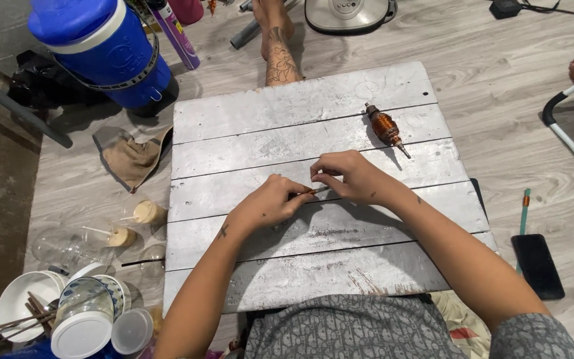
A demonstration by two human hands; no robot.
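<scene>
**Inspector:** Report the hands.

**Assistant:** Both rest on the silver-painted plank board (247,119), near its middle. The left hand (270,203) lies knuckles up, fingers curled together and pinched on one end of a thin brown rod (313,191). The right hand (350,176) meets it from the other side, thumb and forefinger closed on the same rod. The hands almost touch.

**Inspector:** The rod itself?

**Assistant:** Short, slim, mostly hidden by the fingers; only a small length shows between the two grips, just above the board. I cannot tell what it is made of.

**Inspector:** What else is on the board?

**Assistant:** One copper-wound motor core (384,128) with a metal shaft, lying slantwise toward the far right corner, well apart from the hands.

**Inspector:** Surroundings?

**Assistant:** Grey wood-pattern floor. Far left, a blue water jug (104,50); below it a tan cloth (131,159). At near left, white bowls (24,299) with utensils and clear plastic cups (147,213). Right of the board, a black phone (537,264) lies flat, with a green stick (523,216) beside it. Another person's tattooed foot (279,53) rests beyond the far edge.
</scene>
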